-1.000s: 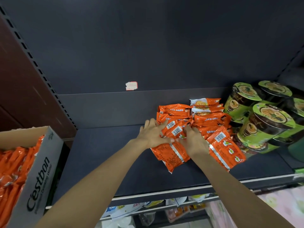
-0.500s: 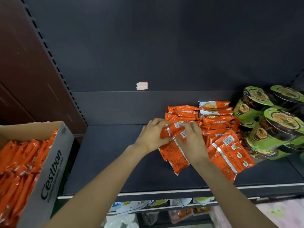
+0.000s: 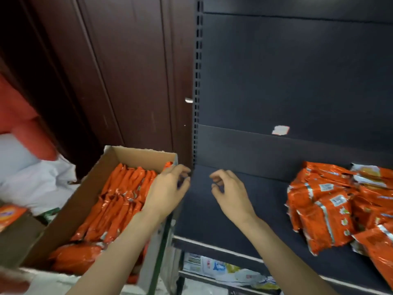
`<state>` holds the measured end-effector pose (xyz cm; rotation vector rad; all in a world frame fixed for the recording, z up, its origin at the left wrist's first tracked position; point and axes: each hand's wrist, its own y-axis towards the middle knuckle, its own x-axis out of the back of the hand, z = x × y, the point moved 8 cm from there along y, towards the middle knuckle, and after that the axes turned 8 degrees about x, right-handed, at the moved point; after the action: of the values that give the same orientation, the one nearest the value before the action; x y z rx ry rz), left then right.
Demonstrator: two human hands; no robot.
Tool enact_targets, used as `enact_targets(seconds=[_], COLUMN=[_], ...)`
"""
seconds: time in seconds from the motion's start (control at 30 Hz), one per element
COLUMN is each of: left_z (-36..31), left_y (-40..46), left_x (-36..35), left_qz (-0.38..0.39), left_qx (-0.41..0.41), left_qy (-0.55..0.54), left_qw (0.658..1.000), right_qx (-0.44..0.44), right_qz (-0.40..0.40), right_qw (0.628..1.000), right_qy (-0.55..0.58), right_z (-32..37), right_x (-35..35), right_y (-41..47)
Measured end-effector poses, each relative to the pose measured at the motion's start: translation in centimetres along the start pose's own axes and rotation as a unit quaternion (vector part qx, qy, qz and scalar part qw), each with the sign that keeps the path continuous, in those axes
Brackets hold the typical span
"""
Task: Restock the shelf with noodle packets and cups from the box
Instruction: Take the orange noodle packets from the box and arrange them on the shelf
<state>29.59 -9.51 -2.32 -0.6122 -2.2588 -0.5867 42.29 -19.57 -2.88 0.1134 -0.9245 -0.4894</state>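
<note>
Left hand (image 3: 168, 192) loose, empty, over box (image 3: 85, 199) edge above packets (image 3: 119, 201). Right hand (image 3: 229, 192) loose, empty, over bare shelf (image 3: 234, 226); shelved pile (image 3: 331, 209) well right.

My arms are bare from the wrists back to the bottom edge of the picture, with no sleeve showing on either one. My left hand (image 3: 168, 192) and my right hand (image 3: 228, 191) are bare too: I see no glove, ring, watch or band on the fingers or wrists. Both forearms look slim and smooth, and the fast motion blurs the fingertips a little, so finer detail such as the nails cannot be made out.
</note>
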Motion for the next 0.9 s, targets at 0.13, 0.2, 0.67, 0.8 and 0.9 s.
enact_targets(seconds=[0.13,0.2,0.67,0.8,0.9], left_z=[9.5,14.1,31.1,32.1,32.1], left_y=[-0.2,-0.1,-2.3,-2.9,-2.8], left_x=[7.0,9.4,13.8,13.5,13.5], left_qz=[-0.019,0.001,0.218,0.213,0.208], left_qx=[0.046,0.072,0.195,0.225,0.230], left_qy=[0.036,0.044,0.052,0.001,-0.009], left_qw=[0.998,0.996,0.955,0.951,0.951], right_qx=[0.011,0.001,-0.093,-0.129,-0.148], right_qz=[0.030,0.042,0.203,0.242,0.245], right_qw=[0.999,0.999,0.975,0.961,0.954], right_qy=[0.020,0.027,-0.004,-0.047,-0.092], right_z=[6.6,9.1,13.3,12.0,11.5], right_x=[-7.4,-11.2,-30.9,-33.4,-34.5], right_y=[2.8,3.9,5.9,6.0,5.8])
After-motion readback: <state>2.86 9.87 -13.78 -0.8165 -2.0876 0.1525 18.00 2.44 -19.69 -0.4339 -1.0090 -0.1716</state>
